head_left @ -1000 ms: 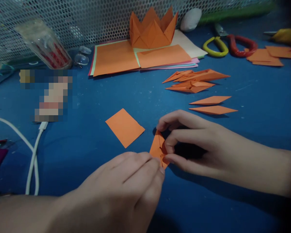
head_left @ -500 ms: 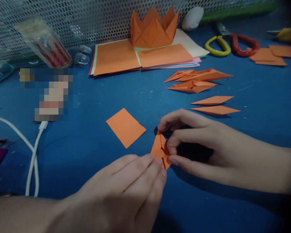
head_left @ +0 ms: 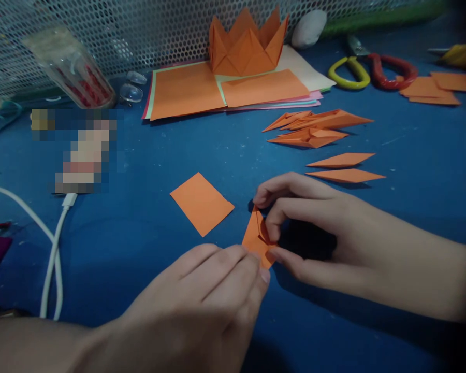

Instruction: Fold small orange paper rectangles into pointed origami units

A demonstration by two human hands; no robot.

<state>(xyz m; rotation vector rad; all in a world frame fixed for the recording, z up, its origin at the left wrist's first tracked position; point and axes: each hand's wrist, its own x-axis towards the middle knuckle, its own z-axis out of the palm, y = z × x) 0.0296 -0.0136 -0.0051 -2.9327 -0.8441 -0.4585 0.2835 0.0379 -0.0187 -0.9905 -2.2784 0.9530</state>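
Note:
Between my hands is a small piece of orange folded paper (head_left: 253,235), its narrow tip pointing away from me. My left hand (head_left: 202,295) is closed on its near end, and the fingers hide that part. My right hand (head_left: 314,228) pinches the right edge, with the thumb and a curled finger at a flap and another fingertip at the far tip. A flat orange paper sheet (head_left: 202,204) lies to the left of it. Beyond my right hand lie two slim folded paper pieces (head_left: 345,176), and past them a cluster of folded orange pieces (head_left: 314,129).
At the back an orange paper crown shape (head_left: 248,52) stands on a stack of coloured paper (head_left: 186,93). Scissors (head_left: 349,75) and small orange sheets (head_left: 431,93) lie at the right. On the left are a corked jar (head_left: 73,72), a white cable (head_left: 56,248) and a blurred-out item (head_left: 83,155).
My right thumb and curled finger have shifted slightly at the right flap, which now stands a little more raised. My left hand has barely moved, still on the near end.

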